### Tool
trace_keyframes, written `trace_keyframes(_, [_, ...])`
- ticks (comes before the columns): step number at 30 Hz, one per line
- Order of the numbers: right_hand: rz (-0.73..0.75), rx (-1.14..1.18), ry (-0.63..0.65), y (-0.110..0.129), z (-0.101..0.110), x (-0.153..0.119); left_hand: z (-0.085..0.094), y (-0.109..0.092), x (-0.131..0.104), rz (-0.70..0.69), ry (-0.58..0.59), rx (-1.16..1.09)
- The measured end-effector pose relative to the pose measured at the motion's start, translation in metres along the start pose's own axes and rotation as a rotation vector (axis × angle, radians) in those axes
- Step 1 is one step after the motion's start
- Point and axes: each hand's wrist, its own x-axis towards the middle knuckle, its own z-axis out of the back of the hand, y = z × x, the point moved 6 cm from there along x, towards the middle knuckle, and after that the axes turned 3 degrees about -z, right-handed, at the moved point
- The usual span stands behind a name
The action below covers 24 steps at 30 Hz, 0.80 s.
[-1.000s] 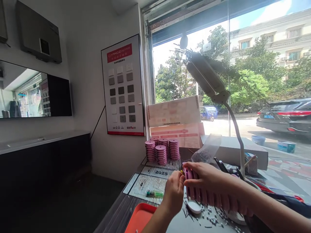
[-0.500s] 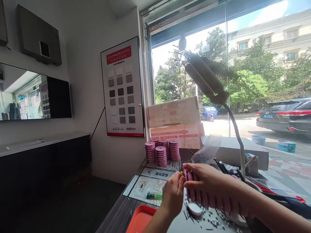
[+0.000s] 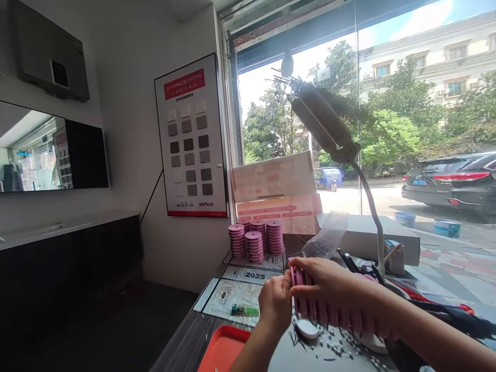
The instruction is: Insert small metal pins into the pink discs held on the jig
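While our right hand [image 3: 329, 281] lies along the top of a long row of pink discs [image 3: 333, 312] held edge-on above the bench [image 3: 194, 341], its fingers are curled over the row and clamp it from above. Our left hand [image 3: 276, 302] meets the row's near end, fingers pressed together against the first disc (whether they pinch anything small there we cannot tell). Below the row a white oval piece [image 3: 306, 328] lies on the bench among small grey bits and dark slivers. Farther back stand four stacks [image 3: 256, 238] of the same pink discs, just in front of two cartons. A green lighter [image 3: 245, 310] rests on a 2025 calendar mat, an orange tray [image 3: 222, 351] sits at the near edge, and a lamp [image 3: 327, 126] leans over the bench.
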Motion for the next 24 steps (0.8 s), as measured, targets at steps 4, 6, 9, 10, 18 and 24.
trace_keyframes(4, [-0.002,-0.004,-0.002,0.0017,0.0013,-0.0017,0.0003,-0.0057,-0.0017,-0.124,-0.007,-0.074])
trace_keyframes(6, [-0.002,-0.003,-0.003,0.0019,0.0021,-0.0019,0.0007,-0.0055,-0.0029,-0.124,0.011,-0.076])
trace_keyframes(9, [-0.006,-0.002,-0.006,0.0008,0.0028,-0.0013,-0.0012,-0.0014,-0.0019,-0.045,0.038,-0.059])
trace_keyframes(10, [-0.007,-0.003,-0.008,0.0005,0.0029,-0.0011,-0.0017,-0.0007,-0.0014,-0.032,0.038,-0.060])
trace_keyframes(18, [0.003,-0.003,-0.008,0.0018,0.0022,-0.0009,0.0018,-0.0043,-0.0016,-0.124,0.040,-0.038])
trace_keyframes(24, [-0.009,0.003,-0.006,0.0036,0.0048,-0.0022,-0.0008,-0.0037,-0.0014,-0.111,0.030,-0.103])
